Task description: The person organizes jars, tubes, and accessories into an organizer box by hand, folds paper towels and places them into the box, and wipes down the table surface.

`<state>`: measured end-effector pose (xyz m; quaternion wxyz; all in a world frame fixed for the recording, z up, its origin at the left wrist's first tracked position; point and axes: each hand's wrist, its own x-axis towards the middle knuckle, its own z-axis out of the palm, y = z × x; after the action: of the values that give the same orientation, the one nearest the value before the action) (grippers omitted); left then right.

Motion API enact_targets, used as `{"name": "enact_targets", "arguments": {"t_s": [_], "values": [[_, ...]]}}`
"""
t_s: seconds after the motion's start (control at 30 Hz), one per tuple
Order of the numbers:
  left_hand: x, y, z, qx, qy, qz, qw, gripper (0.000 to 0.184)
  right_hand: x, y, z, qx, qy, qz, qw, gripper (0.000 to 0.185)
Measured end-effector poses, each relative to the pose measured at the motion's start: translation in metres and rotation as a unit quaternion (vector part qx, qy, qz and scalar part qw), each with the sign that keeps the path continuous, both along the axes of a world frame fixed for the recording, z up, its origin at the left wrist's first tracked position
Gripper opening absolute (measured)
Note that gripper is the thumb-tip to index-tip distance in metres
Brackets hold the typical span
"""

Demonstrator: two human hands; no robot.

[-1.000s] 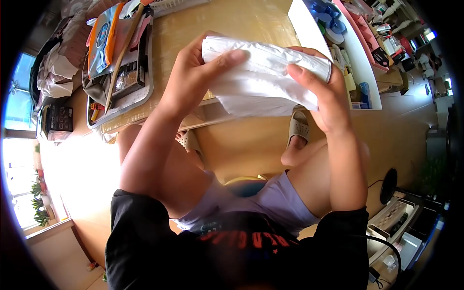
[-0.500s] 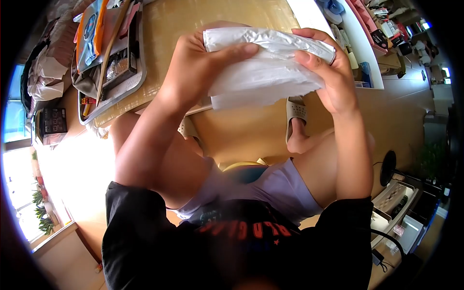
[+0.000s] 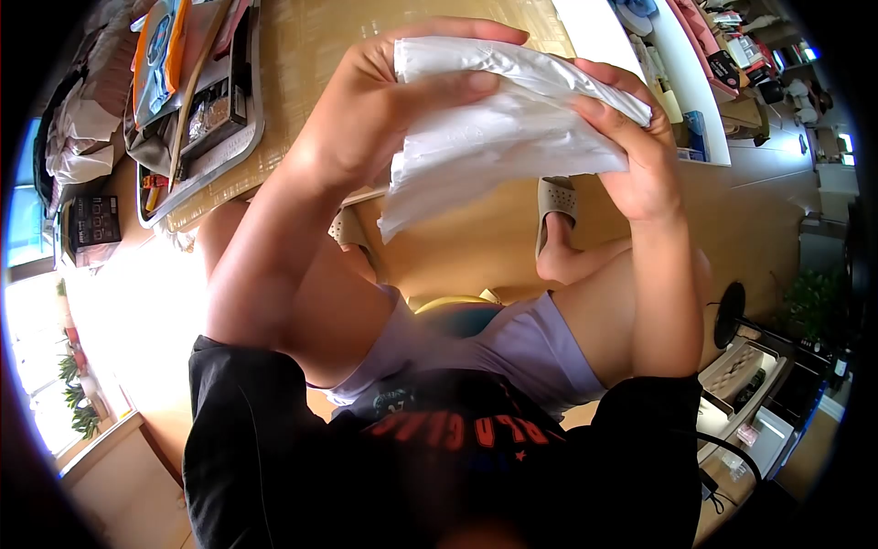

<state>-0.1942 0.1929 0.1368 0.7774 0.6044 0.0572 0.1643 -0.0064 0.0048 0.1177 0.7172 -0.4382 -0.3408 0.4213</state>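
Observation:
A roll of thin white plastic [image 3: 521, 69], possibly bags, is stretched between my two hands above the table's near edge. Its upper edge is wound into a flattened tube, and a loose translucent flap hangs below, lower at the left. My left hand [image 3: 389, 96] grips the left end, thumb across the front and fingers behind, one fingertip showing above. At the right end, my right hand [image 3: 636, 137] pinches the tube between thumb and fingers. Parts of the fingers on both hands are hidden behind the plastic.
A table [image 3: 320, 46] with a shiny tan covering is beyond my hands. On its left a grey tray [image 3: 247, 137] holds an orange-and-blue packet [image 3: 160, 69], a wooden stick [image 3: 194, 91] and a dark box. A white shelf unit [image 3: 709, 128] stands right. Sandals [image 3: 556, 201] are on the floor below.
The rolled edge has shifted slightly right and tilts down more toward the right. The loose flap hangs lower on the left. More of a left finger shows above the roll.

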Motion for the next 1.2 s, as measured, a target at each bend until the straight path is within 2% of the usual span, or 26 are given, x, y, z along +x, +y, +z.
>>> {"name": "enact_targets", "arguments": {"t_s": [0.13,0.37,0.47,0.6,0.83,0.93,1.03,1.2], "values": [[0.002,-0.002,0.001,-0.017,0.010,-0.005,1.000,0.038,-0.002,-0.003,0.004,-0.001,0.024,0.005,1.000,0.033],[0.009,-0.012,-0.006,0.001,0.055,0.006,0.998,0.037,0.005,-0.009,0.005,-0.055,-0.034,-0.027,0.998,0.031],[0.013,-0.005,-0.012,-0.076,0.047,-0.034,0.995,0.042,0.003,-0.009,0.005,-0.063,-0.051,-0.032,0.996,0.030],[0.016,-0.007,-0.015,-0.074,0.106,-0.011,0.992,0.052,0.008,-0.009,0.001,-0.073,-0.069,-0.016,0.995,0.030],[0.009,0.000,-0.009,0.014,0.136,0.002,0.991,0.046,0.011,-0.008,-0.006,-0.080,-0.070,0.012,0.994,0.033],[0.011,0.008,-0.013,0.038,0.136,0.008,0.990,0.045,0.003,-0.003,-0.004,-0.024,-0.072,0.003,0.997,0.039],[0.012,0.006,-0.013,0.067,0.122,0.037,0.990,0.044,0.005,-0.005,0.001,-0.074,-0.074,0.002,0.994,0.047],[0.010,-0.002,-0.003,0.150,0.106,0.046,0.982,0.044,0.008,-0.005,0.003,-0.112,-0.082,0.000,0.990,0.043]]}}
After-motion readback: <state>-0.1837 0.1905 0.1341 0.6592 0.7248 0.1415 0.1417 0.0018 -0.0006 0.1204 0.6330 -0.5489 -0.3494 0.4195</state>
